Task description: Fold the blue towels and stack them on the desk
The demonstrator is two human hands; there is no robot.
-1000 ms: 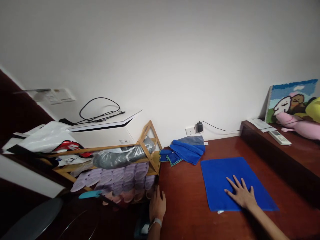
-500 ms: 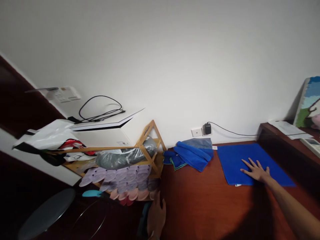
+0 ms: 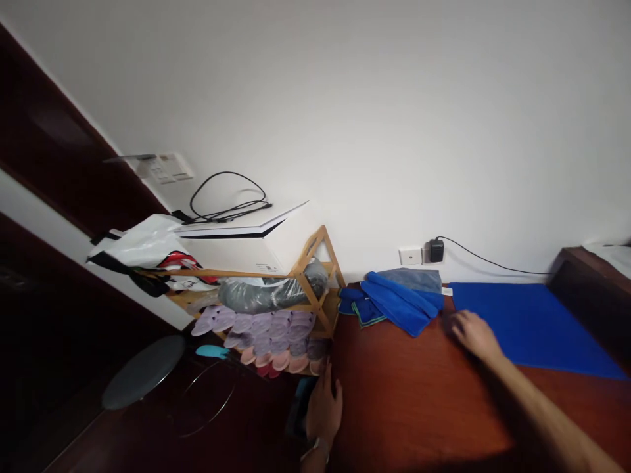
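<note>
Rather blurry right hand (grip unclear)

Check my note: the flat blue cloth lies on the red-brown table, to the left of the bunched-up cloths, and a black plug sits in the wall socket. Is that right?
Not quite: the head view shows the flat blue cloth to the right of the bunched-up cloths. It does lie on the red-brown table, and a black plug sits in the wall socket.

Cloth pile on tbl nr wall, spread cloth R, rack L, box on rack
</note>
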